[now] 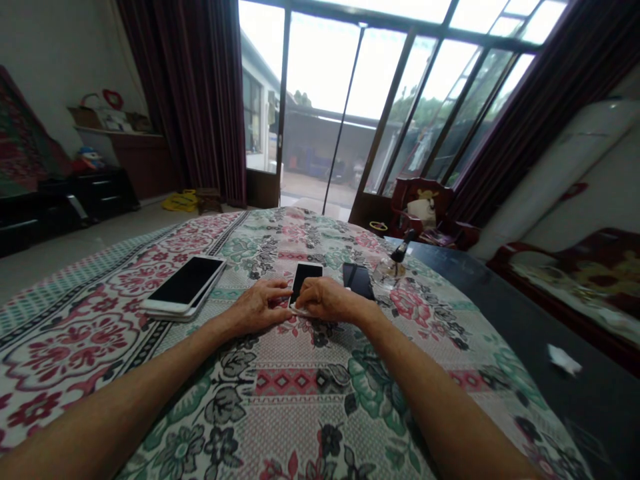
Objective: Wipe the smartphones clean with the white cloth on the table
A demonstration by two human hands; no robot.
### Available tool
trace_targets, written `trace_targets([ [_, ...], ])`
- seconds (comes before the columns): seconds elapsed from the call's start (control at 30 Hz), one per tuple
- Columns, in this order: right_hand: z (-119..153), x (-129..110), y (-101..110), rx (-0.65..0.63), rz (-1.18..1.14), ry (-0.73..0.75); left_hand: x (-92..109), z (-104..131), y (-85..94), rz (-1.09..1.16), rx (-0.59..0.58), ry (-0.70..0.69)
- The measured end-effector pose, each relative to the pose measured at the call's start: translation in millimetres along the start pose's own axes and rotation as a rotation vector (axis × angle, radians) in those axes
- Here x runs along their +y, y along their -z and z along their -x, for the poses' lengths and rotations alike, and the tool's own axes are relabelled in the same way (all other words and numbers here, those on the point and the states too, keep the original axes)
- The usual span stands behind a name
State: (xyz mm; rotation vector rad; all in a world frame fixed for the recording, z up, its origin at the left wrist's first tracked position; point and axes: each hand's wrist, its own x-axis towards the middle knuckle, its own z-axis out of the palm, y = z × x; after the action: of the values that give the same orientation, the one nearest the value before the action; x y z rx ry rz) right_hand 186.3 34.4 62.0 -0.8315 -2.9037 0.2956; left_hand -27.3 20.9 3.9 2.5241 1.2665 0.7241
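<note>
A white phone with a dark screen lies face up on the flowered tablecloth, partly covered by my hands. My left hand rests at its left edge, fingers apart and the tips touching the side. Over its lower part, my right hand has the fingers curled together and pressed down on the screen. Something whitish shows under those fingertips, too small to name. Just right of that hand is a dark phone. Farther left lies a larger white device with a black screen, stacked on another one.
A clear glass bottle with a black top stands right of the dark phone. The tablecloth drapes over a dark table, where a crumpled white tissue lies. Beyond are a wooden chair and glass doors.
</note>
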Motion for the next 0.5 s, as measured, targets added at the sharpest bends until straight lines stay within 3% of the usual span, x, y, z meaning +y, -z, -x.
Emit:
trace_targets([
  [0.23,18,13,15,-0.064,-0.074,-0.104,0,0,1.3,0.068,-0.001,-0.025],
  [0.5,2,0,-2,0.027,0.012,0.006,-1,1,-1.6,0.025,0.020,-0.006],
])
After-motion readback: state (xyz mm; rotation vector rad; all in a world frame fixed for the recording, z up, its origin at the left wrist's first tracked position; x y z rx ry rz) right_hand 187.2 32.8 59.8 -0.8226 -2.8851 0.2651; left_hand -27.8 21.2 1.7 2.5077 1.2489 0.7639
